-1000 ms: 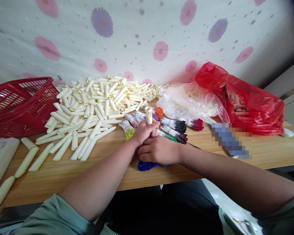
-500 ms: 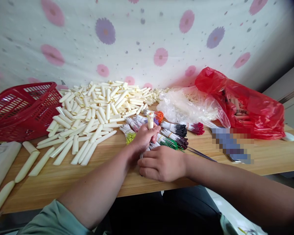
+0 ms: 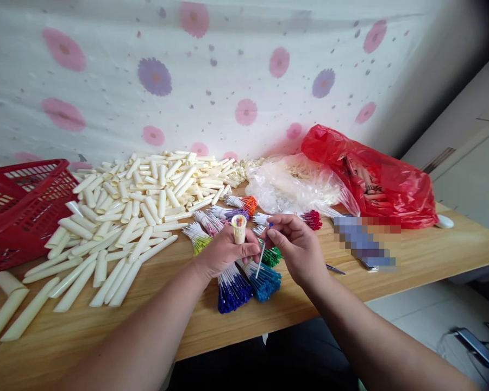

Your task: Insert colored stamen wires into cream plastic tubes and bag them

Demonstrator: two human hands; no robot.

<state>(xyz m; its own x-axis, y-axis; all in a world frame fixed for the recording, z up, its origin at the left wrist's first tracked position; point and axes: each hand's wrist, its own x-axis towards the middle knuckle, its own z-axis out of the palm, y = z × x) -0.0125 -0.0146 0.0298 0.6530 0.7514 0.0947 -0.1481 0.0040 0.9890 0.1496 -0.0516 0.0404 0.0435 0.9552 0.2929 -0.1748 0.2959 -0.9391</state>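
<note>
My left hand (image 3: 224, 252) is closed around an upright cream plastic tube (image 3: 239, 234); small coloured tips show inside its open top. Pinched between the thumb and finger of my right hand (image 3: 299, 247) is a thin white stick with a blue tip (image 3: 261, 258), slanting with the blue end up, just right of the tube. Beneath the hands lie bundles of similar sticks: a dark blue bundle (image 3: 233, 296), a light blue bundle (image 3: 267, 282) and a green bundle (image 3: 272, 257), partly hidden by my fingers. Beyond are a yellow bundle (image 3: 198, 239) and an orange bundle (image 3: 244, 204).
A large heap of cream tubes (image 3: 146, 195) spreads over the left of the wooden table (image 3: 391, 271), beside a red plastic basket (image 3: 28, 222). Clear plastic bag (image 3: 293, 184), red bag (image 3: 407, 190), blurred flat object (image 3: 362, 241) and tweezers-like metal tip (image 3: 334, 269) lie right.
My right hand has risen from the bundles and now holds a blue-tipped stick beside the tube. The blue bundles it covered now show. The camera view has shifted.
</note>
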